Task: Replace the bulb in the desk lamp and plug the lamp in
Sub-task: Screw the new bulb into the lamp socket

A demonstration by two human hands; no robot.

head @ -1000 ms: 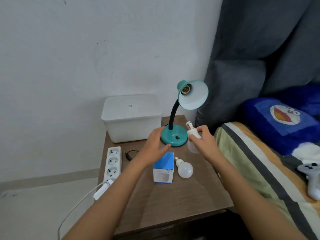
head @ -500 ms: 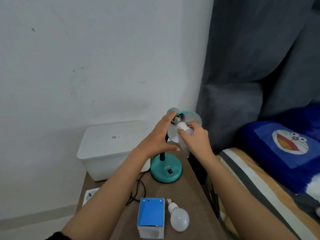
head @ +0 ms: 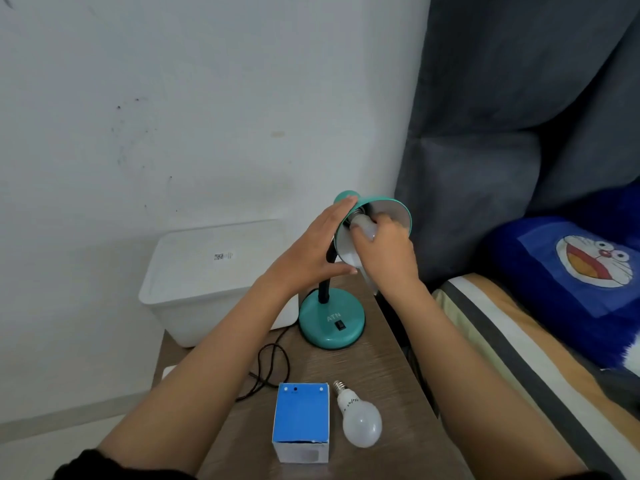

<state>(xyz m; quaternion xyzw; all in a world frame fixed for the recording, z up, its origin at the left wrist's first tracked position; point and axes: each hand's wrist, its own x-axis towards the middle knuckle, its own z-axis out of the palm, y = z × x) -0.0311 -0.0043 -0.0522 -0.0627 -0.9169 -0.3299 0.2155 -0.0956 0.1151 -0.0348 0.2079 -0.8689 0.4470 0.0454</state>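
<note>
A teal desk lamp stands at the back right of the wooden table, its round base flat on the top and its shade tilted toward me. My left hand lies flat against the outside of the shade, fingers spread. My right hand grips a white bulb whose screw end sits at the socket inside the shade. A second white bulb lies on the table near me, beside a blue-and-white bulb box. The lamp's black cord loops loose on the table.
A white lidded plastic bin sits at the back left against the wall. A corner of a white power strip shows under my left forearm. A bed with a striped sheet and blue cartoon pillow borders the table's right edge.
My right hand raised the bulb from beside the lamp base up into the shade, and my left hand rose from the base to brace the shade. The camera moved closer.
</note>
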